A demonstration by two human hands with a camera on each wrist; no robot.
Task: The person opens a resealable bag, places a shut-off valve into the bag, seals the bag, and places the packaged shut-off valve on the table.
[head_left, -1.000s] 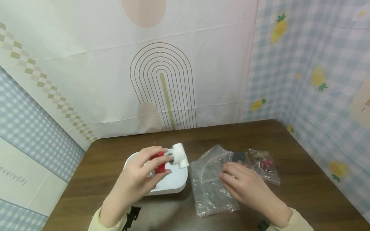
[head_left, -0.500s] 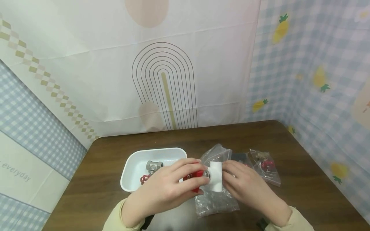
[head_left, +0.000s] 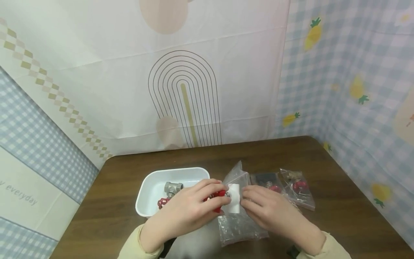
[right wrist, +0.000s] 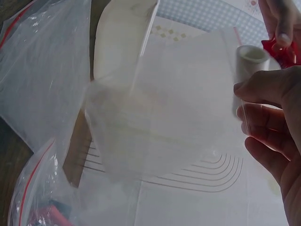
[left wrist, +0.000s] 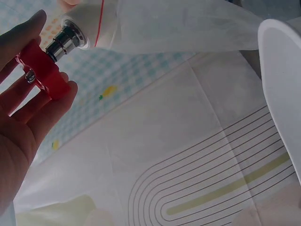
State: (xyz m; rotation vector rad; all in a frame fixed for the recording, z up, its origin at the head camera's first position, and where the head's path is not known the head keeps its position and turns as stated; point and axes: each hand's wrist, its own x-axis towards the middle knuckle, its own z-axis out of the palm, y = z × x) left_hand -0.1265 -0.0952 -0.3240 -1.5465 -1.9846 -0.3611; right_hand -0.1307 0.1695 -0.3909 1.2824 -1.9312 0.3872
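Note:
My left hand (head_left: pixel 191 207) grips the red handwheel (left wrist: pixel 44 70) of a white plastic stop valve (head_left: pixel 234 199). A chrome stem (left wrist: pixel 65 41) joins the wheel to the white tee-shaped body. My right hand (head_left: pixel 270 205) pinches the edge of a clear zip bag (head_left: pixel 240 228) with thumb and fingers. The white body sits at the bag's mouth, and the bag's red zip line crosses it in the left wrist view. How far the body is inside the film is hard to tell. In the right wrist view, the body's open end (right wrist: pixel 254 54) is beside my thumb.
A white tray (head_left: pixel 142 194) on the left holds a grey metal valve (head_left: pixel 173 187) with a red handwheel (head_left: pixel 162 202). To the right lie a bagged valve with a red wheel (head_left: pixel 299 186) and another bag with a red part (head_left: pixel 275 188). All rest on a brown table (head_left: pixel 123 169).
My left hand has carried the valve rightward from over the tray to my right hand and the bag. The white body has then shifted slightly left, and the bag's upper part has been drawn beside it.

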